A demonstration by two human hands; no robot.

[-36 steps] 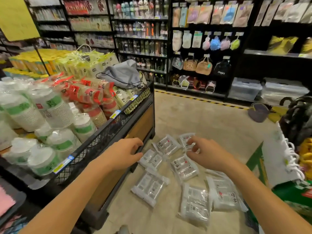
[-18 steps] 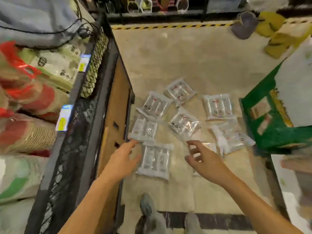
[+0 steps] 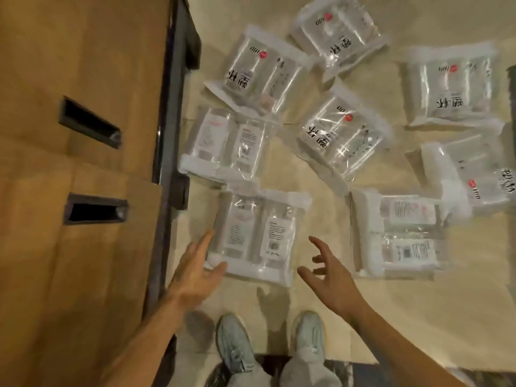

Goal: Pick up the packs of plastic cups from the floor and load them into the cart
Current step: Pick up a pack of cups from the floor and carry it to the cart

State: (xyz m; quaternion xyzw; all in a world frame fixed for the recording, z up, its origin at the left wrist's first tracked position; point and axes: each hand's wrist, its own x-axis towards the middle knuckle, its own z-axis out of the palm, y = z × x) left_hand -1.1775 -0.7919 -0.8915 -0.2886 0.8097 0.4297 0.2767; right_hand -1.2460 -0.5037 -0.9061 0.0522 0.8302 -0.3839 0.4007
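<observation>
Several clear packs of plastic cups lie scattered on the beige floor. The nearest pack (image 3: 258, 236) lies label side up just ahead of my feet. My left hand (image 3: 195, 270) is open, its fingers touching that pack's left bottom corner. My right hand (image 3: 325, 272) hovers open just right of the same pack, fingers spread, holding nothing. Another pack (image 3: 399, 233) lies to the right, and one pack (image 3: 226, 143) rests against the cart's base. The cart's wooden side panel (image 3: 83, 163) fills the left of the view.
The cart's dark metal frame edge (image 3: 170, 135) runs down beside the packs. Two slot openings (image 3: 92, 124) sit in the wooden panel. My two light shoes (image 3: 234, 347) stand on the floor near a dark floor strip (image 3: 349, 370) at the bottom.
My head has tilted down and moved closer to the floor. Both hands have dropped toward the nearest pack; the left now touches its corner.
</observation>
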